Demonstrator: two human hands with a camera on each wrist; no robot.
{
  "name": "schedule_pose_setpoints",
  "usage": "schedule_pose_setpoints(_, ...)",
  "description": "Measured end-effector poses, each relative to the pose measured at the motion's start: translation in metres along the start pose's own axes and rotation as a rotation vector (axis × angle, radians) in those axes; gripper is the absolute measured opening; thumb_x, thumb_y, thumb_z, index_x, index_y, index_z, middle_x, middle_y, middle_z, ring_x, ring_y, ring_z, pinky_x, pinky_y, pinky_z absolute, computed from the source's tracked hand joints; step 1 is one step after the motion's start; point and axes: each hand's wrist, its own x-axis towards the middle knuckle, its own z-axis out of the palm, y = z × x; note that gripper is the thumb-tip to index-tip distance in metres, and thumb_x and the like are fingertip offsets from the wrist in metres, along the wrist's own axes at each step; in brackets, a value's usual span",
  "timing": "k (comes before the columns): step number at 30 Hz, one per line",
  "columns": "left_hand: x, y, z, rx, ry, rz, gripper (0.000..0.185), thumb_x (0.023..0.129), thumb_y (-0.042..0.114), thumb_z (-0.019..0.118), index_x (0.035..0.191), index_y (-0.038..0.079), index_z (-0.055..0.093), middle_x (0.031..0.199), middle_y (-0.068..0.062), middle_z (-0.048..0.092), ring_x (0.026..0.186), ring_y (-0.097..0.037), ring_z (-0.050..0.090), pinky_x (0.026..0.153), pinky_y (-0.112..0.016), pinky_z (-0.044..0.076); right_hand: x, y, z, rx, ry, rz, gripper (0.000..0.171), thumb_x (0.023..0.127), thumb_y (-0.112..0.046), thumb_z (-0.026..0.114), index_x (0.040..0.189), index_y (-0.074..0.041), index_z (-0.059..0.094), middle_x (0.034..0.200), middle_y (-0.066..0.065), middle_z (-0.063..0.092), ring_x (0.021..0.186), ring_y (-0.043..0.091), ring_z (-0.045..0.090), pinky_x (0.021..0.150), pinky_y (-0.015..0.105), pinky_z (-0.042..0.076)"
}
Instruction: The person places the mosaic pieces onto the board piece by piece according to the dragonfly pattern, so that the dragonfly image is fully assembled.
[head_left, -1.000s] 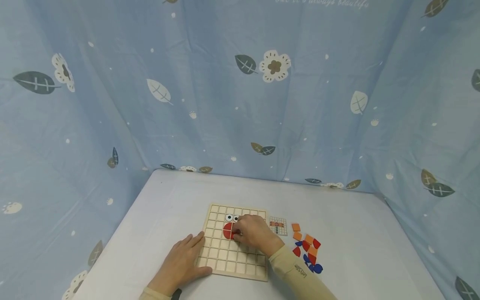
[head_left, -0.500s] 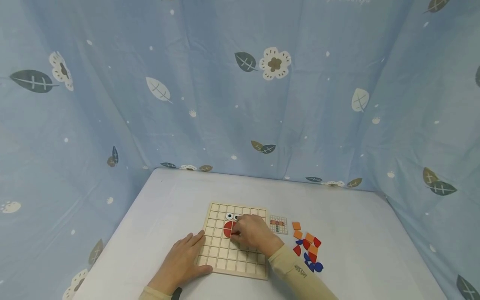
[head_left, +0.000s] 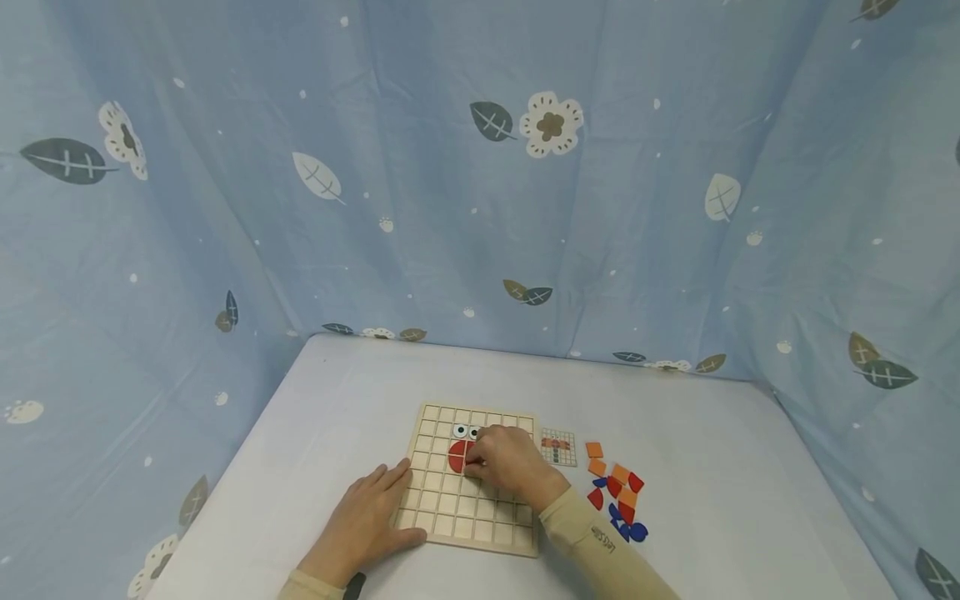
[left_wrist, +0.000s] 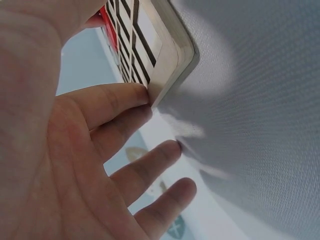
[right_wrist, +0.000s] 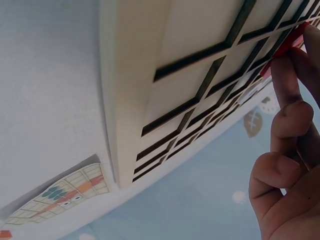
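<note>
Board (head_left: 450,504), head view: pale wood grid, flat on the white table (head_left: 697,467), lower centre of frame.
Eye discs (head_left: 461,431), head view: two, white with dark centres, side by side in the board's upper part.
Red pieces (head_left: 457,457), head view: on the board below the eye discs, rounded outline, partly covered by fingers.
Left hand (head_left: 367,517), head view: lower left of centre, fingers extended, touching the board's left side; thumb at its near left corner.
Right hand (head_left: 513,462), head view: over the board, fingertips at the red pieces.
Card (head_left: 558,447), head view: small printed grid, just right of the board.
Loose pieces (head_left: 595,450), head view: orange, red and blue, scattered right of centre, low in frame.
Curtain (head_left: 420,250), head view: blue, leaf and flower print, filling the upper frame.
Fingers, left wrist view: spread, two tips against the board's edge at upper centre; red at upper left.
Grip, right wrist view: thumb and finger pinching a red piece (right_wrist: 289,44), upper right; other fingers curled.
Card, right wrist view: lower left, beside the board.
</note>
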Motion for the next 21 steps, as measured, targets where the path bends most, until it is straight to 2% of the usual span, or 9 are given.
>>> schedule_pose_setpoints(4, -0.0005, -0.0004, 0.0003, 0.001, 0.004, 0.001, 0.092, 0.075, 0.058, 0.082, 0.140, -0.002, 0.057, 0.152, -0.013, 0.050, 0.135, -0.045, 0.047, 0.109, -0.059, 0.041, 0.0010, 0.0002, 0.0032, 0.002, 0.029, -0.028, 0.009, 0.084, -0.034, 0.084, 0.087, -0.025, 0.084, 0.076, -0.014, 0.064, 0.066, -0.004, 0.053, 0.058, 0.015, 0.049)
schedule_pose_setpoints(9, -0.0002, -0.0004, 0.0000, -0.004, -0.007, -0.003, 0.093, 0.075, 0.058, 0.082, 0.141, -0.002, 0.056, 0.153, -0.013, 0.049, 0.136, -0.044, 0.047, 0.109, -0.059, 0.040, 0.0006, -0.0015, 0.0024, 0.022, 0.021, 0.001, 0.010, 0.083, -0.035, 0.084, 0.088, -0.026, 0.084, 0.078, -0.015, 0.065, 0.069, -0.004, 0.056, 0.061, 0.016, 0.051)
schedule_pose_setpoints(21, 0.0015, -0.0023, 0.0022, 0.020, 0.006, 0.005, 0.094, 0.075, 0.059, 0.081, 0.142, -0.002, 0.056, 0.152, -0.013, 0.049, 0.135, -0.044, 0.047, 0.109, -0.058, 0.041, -0.0003, -0.0014, 0.0007, 0.046, 0.011, 0.022, 0.011, 0.084, -0.033, 0.084, 0.091, -0.024, 0.084, 0.079, -0.013, 0.065, 0.068, -0.003, 0.054, 0.056, 0.015, 0.048)
